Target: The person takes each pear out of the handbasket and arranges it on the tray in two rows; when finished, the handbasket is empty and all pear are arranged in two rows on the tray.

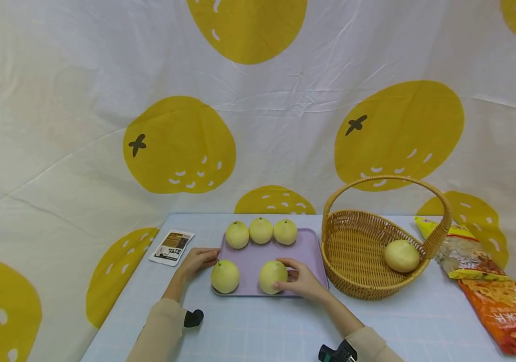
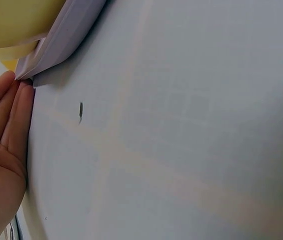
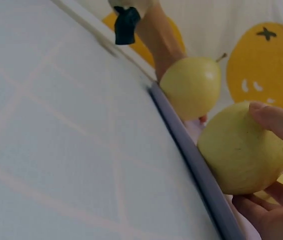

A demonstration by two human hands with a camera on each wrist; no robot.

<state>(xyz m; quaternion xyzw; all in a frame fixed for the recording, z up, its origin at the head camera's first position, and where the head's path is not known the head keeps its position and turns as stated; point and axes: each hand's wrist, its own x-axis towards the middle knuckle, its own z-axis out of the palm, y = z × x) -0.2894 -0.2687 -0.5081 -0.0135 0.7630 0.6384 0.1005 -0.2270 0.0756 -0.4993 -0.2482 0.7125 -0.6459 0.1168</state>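
My right hand [image 1: 303, 279] curls its thumb and fingers round a pale yellow pear [image 1: 272, 277] at the front middle of a lilac tray [image 1: 253, 256]. The right wrist view shows the thumb on one side of this pear [image 3: 244, 150] and fingers on the other. With fairly straight fingers, my left hand [image 2: 4, 130] touches the tray's left edge [image 2: 56, 52]. Beside it, a second pear [image 1: 225, 276] sits at the front left corner. Three more pears [image 1: 261, 231] line the tray's back edge.
Right of the tray stands a wicker basket [image 1: 362, 289] with a tall handle and one pear [image 1: 401, 256] inside. Yellow [image 1: 470, 256] and orange snack bags [image 1: 506, 314] lie farther right. A white packet [image 1: 172, 247] is at the back left. A fruit-print cloth [image 1: 285, 151] hangs behind.
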